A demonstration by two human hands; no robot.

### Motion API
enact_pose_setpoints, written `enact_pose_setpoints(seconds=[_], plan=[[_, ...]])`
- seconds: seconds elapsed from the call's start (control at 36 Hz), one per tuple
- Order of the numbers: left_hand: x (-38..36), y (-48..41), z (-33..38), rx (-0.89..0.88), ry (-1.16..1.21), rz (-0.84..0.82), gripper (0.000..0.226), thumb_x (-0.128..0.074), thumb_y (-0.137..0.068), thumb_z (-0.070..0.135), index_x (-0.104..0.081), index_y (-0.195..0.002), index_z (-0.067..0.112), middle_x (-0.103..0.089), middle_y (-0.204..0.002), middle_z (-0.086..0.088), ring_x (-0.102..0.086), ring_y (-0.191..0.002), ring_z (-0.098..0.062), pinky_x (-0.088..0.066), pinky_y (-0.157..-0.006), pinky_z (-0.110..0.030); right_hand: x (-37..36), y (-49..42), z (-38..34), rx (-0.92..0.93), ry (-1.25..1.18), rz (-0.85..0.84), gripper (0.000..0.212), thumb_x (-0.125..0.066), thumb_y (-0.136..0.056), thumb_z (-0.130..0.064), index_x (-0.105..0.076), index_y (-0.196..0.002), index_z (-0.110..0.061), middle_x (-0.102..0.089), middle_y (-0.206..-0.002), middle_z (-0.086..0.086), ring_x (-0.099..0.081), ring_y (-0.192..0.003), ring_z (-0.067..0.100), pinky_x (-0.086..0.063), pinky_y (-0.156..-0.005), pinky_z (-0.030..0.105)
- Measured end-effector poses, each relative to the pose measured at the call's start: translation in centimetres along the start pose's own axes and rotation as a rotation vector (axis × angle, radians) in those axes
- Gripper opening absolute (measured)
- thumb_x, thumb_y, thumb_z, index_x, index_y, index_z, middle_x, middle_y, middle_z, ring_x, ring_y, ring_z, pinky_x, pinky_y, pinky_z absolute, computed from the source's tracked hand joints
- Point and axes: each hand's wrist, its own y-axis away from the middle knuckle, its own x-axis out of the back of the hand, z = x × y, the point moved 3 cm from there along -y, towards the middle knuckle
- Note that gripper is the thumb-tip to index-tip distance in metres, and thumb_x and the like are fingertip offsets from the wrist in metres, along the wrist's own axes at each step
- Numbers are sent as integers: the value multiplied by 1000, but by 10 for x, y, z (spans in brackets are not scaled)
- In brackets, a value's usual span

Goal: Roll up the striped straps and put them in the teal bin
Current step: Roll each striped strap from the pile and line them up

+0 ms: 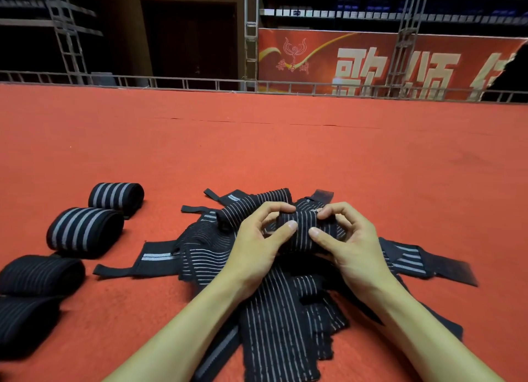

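A black strap with thin grey stripes (304, 233) is partly rolled between my hands above a loose pile of striped straps (271, 318) on the red carpet. My left hand (257, 244) pinches the roll's left end with thumb and curled fingers. On the roll's right end, my right hand (351, 244) pinches it the same way. The strap's tail runs down toward me over the pile. Several finished rolls lie at the left: one (115, 195), another (84, 230) and a third (40, 273). No teal bin is in view.
The red carpet (285, 153) stretches far ahead to a metal railing (200, 82). Behind it stand a dark door, metal trusses and a red banner (385, 64). One more roll sits at the lower left edge (25, 324).
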Motion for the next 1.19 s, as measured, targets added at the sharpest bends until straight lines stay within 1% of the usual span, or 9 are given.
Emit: enact_pose_setpoints(seconds=[0.14, 0.25, 0.42, 0.53, 0.72, 0.86, 0.94, 1.08, 1.19], plan=[[4, 0, 0, -21, 17, 16, 24, -67, -90, -1, -65, -93, 23, -62, -114, -21, -67, -81, -26, -57, -66, -36, -1, -1, 2, -14, 31, -7, 32, -68, -82, 14, -67, -78, -18, -72, -97, -8, -68, -79, 13, -58, -70, 33], [8, -1, 1, -31, 13, 31, 25, -66, -89, -5, -61, -90, 19, -65, -112, -19, -63, -71, -27, -52, -54, -30, 0, 1, 0, -44, 89, -43, 21, -73, -82, 6, -72, -87, -14, -74, -91, -1, -70, -68, 23, -60, -66, 40], [13, 4, 5, -29, -87, 6, 24, -66, -89, -5, -59, -91, 18, -69, -116, -4, -70, -78, -19, -52, -56, -23, 1, 3, -3, -102, 139, -60, 22, -77, -78, 6, -73, -89, -12, -75, -93, -2, -69, -63, 17, -55, -58, 27], [23, 9, 17, -34, -227, -69, 27, -68, -89, -1, -55, -91, 23, -67, -120, 7, -66, -102, -17, -49, -66, -21, -6, 8, -9, -114, 191, -97, 28, -80, -75, 6, -75, -85, -20, -74, -99, 2, -68, -68, 15, -55, -61, 30], [60, 40, 52, -4, -256, -139, 31, -62, -93, -1, -51, -87, 27, -61, -128, 8, -60, -81, -24, -41, -59, -31, -49, 25, -36, -72, 182, -143, 26, -80, -73, 9, -74, -89, -11, -72, -86, -2, -68, -66, 10, -53, -60, 21], [96, 71, 67, 49, -259, -131, 36, -62, -92, -6, -59, -78, 27, -62, -125, -4, -59, -86, -25, -42, -69, -42, -89, 42, -39, -62, 194, -182, 28, -82, -73, 7, -73, -89, -13, -73, -92, 0, -72, -77, 19, -61, -71, 36], [120, 89, 80, 80, -320, -127, 31, -62, -91, -7, -58, -82, 23, -58, -110, -13, -54, -84, -22, -46, -69, -39, -118, 52, -38, -44, 246, -197, 28, -84, -71, 4, -73, -87, -16, -73, -87, -7, -67, -82, 4, -57, -81, 30], [162, 109, 89, 138, -447, -74, 19, -62, -90, -9, -56, -88, 8, -59, -109, -9, -60, -68, -9, -54, -57, -24, -166, 66, -32, -58, 300, -226, 25, -84, -72, 1, -73, -92, -11, -69, -91, -5, -58, -75, -20, -45, -68, 5], [188, 120, 87, 197, -547, -22, 19, -64, -89, -10, -58, -89, 8, -59, -112, -10, -59, -56, -2, -52, -52, -23, -193, 69, -18, -106, 312, -252, 25, -87, -72, -7, -76, -93, -16, -65, -86, -11, -60, -81, -3, -52, -69, 22]])
